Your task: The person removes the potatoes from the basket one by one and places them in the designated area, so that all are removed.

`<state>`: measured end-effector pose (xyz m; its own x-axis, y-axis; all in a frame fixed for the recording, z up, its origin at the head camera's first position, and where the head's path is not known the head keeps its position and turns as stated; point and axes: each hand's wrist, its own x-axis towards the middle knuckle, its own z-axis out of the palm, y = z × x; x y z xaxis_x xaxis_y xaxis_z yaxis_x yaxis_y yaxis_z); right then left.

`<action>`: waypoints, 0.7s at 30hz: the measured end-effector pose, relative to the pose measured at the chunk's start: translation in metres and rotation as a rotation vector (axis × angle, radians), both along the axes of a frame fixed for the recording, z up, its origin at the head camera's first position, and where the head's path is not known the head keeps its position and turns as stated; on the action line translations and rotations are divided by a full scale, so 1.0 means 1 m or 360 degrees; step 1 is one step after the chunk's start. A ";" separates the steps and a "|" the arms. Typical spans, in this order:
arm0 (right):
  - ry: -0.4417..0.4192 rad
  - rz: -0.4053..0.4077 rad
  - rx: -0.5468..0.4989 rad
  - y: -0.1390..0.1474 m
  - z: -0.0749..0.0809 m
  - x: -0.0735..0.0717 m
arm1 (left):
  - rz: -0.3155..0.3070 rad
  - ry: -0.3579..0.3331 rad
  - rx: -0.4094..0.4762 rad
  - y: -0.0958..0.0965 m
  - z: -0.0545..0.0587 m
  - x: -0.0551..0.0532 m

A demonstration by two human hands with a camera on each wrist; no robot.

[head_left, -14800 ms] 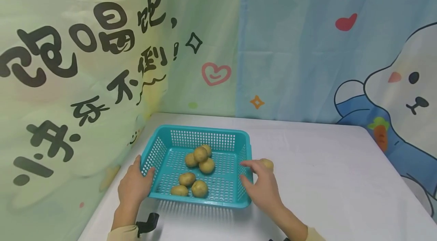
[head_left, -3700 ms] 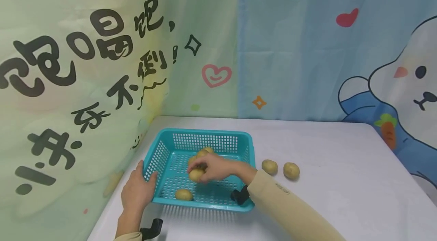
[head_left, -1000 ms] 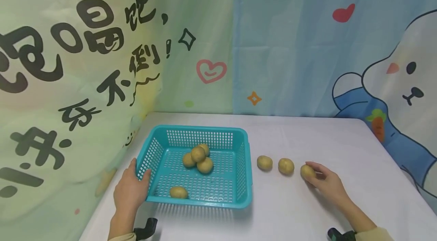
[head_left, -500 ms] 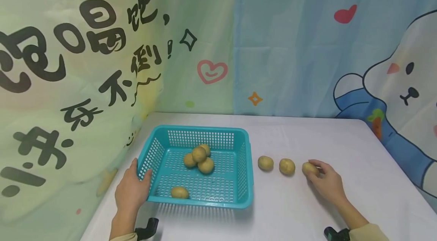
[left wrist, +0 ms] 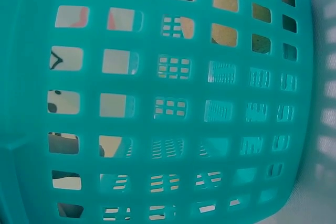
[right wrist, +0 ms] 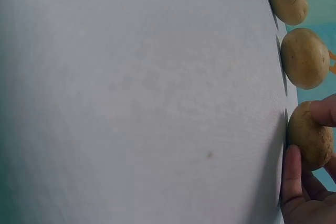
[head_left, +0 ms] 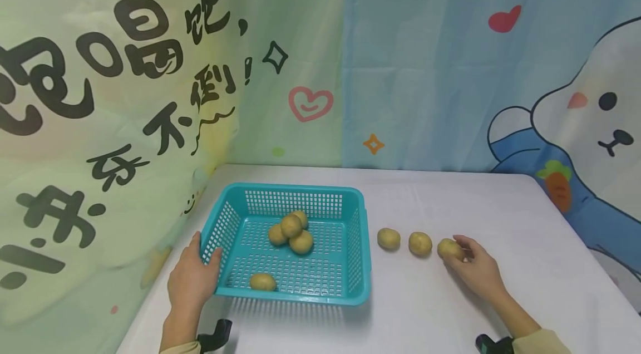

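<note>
In the head view my left hand [head_left: 192, 279] grips the left rim of a turquoise plastic basket [head_left: 328, 300], thumb over the edge. My right hand [head_left: 478, 270] pinches a potato [head_left: 450, 249] between fingers and thumb, low over the table. This potato is at the right end of a row with two others, a middle potato [head_left: 420, 244] and a left potato [head_left: 388, 239]. Inside the basket a small heap of potatoes [head_left: 291, 226] lies toward the back, and a single potato [head_left: 262, 281] lies near the front wall. The left wrist view is filled by the basket's perforated wall [left wrist: 144, 121].
A white-covered table [head_left: 415, 309] carries everything. Behind it hangs a printed curtain [head_left: 425, 64] with hearts and a cartoon animal; another printed sheet [head_left: 150, 192] borders the left side.
Since the earliest frame, two more potatoes have come out of the basket to the table row. My right hand left the basket with the last and has just shifted it slightly left. The left hand stayed.
</note>
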<state>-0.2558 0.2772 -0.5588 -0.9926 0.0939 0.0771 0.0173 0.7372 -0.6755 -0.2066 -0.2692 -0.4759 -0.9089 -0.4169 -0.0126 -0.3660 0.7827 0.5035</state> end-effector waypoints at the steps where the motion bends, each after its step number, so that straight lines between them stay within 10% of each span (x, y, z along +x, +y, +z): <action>1: -0.0015 0.0002 0.0002 -0.001 0.000 0.000 | 0.0000 0.0002 -0.0001 0.000 0.000 0.000; 21: -0.0119 -0.0032 0.0054 0.022 0.014 0.017 | -0.0010 0.0010 0.0004 0.000 0.000 0.001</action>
<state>-0.2388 0.2992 -0.5449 -0.9936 0.1127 0.0064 0.0819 0.7588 -0.6462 -0.2054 -0.2693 -0.4755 -0.9116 -0.4109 -0.0082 -0.3578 0.7837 0.5077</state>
